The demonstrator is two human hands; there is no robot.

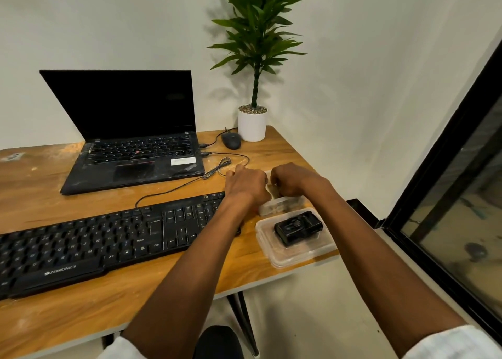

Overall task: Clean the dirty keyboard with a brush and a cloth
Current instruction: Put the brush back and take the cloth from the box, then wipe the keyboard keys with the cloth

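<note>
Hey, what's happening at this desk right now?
A person at a wooden desk has both hands just past the black keyboard's right end. The right hand pinches a small tan item above a clear plastic box. The left hand is curled beside it, its hold unclear. A lid carrying a black object lies nearer. Nothing is brushing or wiping the keyboard yet.

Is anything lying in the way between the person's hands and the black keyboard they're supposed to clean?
Nothing visible does. The left hand and right hand are at a clear container just right of the keyboard, whose right end the left forearm crosses. The lid with a black object lies nearer the person, aside.
</note>
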